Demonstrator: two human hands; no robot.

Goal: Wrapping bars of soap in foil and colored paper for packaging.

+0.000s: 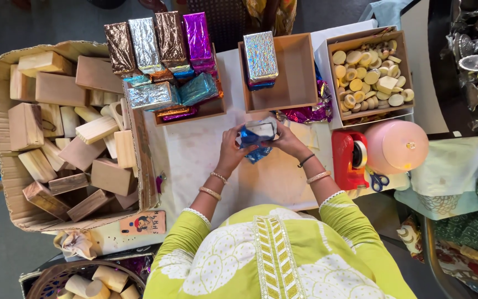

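Both hands clasp one foil-wrapped block (258, 134): left hand (232, 145) at its left end, right hand (286, 140) at its right. Its long axis runs across between them, loose blue foil (258, 154) hanging beneath.

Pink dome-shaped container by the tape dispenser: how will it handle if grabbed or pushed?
The pink container looks smooth and glossy, so probably slippery. Its rounded top offers little to pinch, likely needing both hands. It seems to sit on cloth, so a push may drag rather than slide.
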